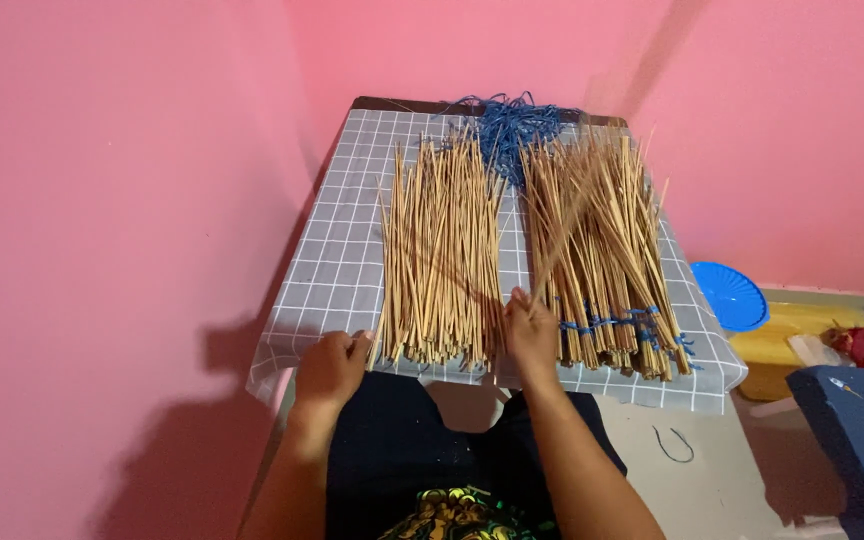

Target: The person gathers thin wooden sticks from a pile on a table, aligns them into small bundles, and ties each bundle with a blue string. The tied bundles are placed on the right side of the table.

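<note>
Loosely curled, each hand (pixel 332 365) (pixel 530 330) grips loose bamboo sticks (pixel 442 260); blue bowl (pixel 730 295) contents indiscernible.

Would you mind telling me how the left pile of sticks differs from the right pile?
The left pile of sticks lies loose with no ties; the right pile of sticks is bound in bundles by blue string near its near end. The left pile's far ends look fairly even, the right pile's splay out. Both hands touch the left pile's near end, none the right. Both are thin tan sticks on the checked tablecloth.

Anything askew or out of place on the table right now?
One thin stick slants across the right pile, rising from the right hand, while the others lie parallel. A loose blue string lies on the floor.
</note>
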